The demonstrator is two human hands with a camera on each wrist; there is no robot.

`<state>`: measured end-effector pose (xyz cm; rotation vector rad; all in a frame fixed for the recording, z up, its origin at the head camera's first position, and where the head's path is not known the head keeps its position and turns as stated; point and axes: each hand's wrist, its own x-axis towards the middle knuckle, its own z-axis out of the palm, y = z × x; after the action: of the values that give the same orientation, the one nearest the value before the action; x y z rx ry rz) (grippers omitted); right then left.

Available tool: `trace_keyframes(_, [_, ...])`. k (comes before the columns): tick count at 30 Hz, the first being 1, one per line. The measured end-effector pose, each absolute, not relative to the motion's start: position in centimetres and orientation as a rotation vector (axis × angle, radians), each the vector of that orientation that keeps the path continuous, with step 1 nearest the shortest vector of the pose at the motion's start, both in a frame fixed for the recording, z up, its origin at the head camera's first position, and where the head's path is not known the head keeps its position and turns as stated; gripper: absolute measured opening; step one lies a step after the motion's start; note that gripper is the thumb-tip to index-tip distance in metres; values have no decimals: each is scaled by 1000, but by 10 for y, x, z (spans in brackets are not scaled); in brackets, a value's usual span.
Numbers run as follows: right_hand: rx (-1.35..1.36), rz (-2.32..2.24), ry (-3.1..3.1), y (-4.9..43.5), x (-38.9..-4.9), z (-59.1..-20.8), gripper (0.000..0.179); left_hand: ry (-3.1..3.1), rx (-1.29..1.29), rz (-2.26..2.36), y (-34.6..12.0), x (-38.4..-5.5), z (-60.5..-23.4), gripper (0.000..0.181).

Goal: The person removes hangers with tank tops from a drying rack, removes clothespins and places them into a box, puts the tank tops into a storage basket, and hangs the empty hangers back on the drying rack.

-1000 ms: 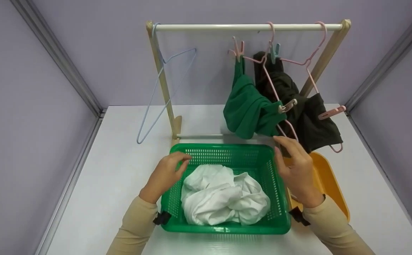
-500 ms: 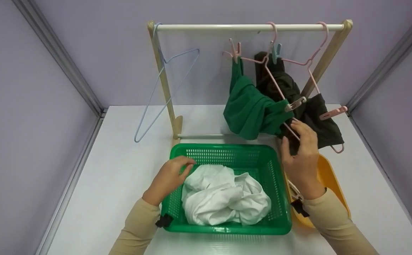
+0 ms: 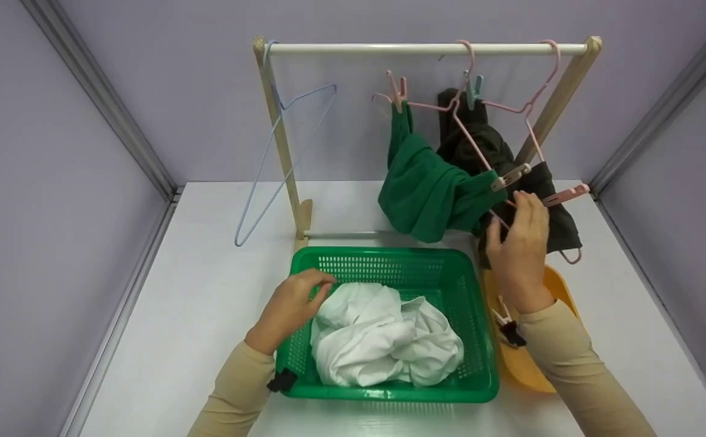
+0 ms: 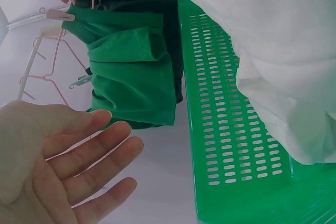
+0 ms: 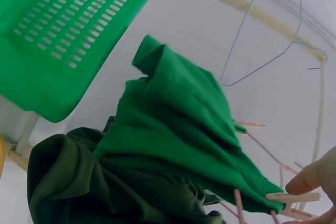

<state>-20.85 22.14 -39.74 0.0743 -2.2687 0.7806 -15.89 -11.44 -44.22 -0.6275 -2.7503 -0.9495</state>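
A green garment point(image 3: 428, 191) hangs by clothespins on a pink hanger point(image 3: 471, 136). My right hand point(image 3: 519, 249) is at the hanger's lower front corner, just below the beige clothespin point(image 3: 512, 177) on the garment. Its thumb and fingers are apart; whether they touch the wire is hard to tell. A dark garment point(image 5: 94, 182) hangs behind, on another pink hanger. Over the left rim of the green basket point(image 3: 383, 393), my left hand point(image 4: 68, 166) holds nothing, its fingers spread and slightly bent. White cloth point(image 3: 383, 340) lies bunched in the basket.
A bare blue hanger point(image 3: 255, 200) is at the left end of the rack's white rail point(image 3: 365, 48). Right of the basket stands a yellow tray point(image 3: 526, 370) with clothespins point(image 3: 501, 312), partly under my right forearm. A pink clothespin point(image 3: 566, 194) sticks out near my right hand.
My right hand has moved right and farther back. The green garment's hanger has turned, its front end going right and its back end left. My left hand has shifted slightly right.
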Motion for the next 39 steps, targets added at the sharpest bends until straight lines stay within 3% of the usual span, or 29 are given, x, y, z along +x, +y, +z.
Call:
trace_keyframes(5, [-6,698,-2306,222,-224,-399,33,-2762,-603,-945,-115,-158,-443,14])
trace_keyframes(23, [-67,598,-2177,227,-238,-407,26,-2747,-572,-872,-118,-157,-451,14])
trace_keyframes(39, [-182,790,-2345,212,-239,-391,33,-2768,-568,-888,-117,-155,-454,14])
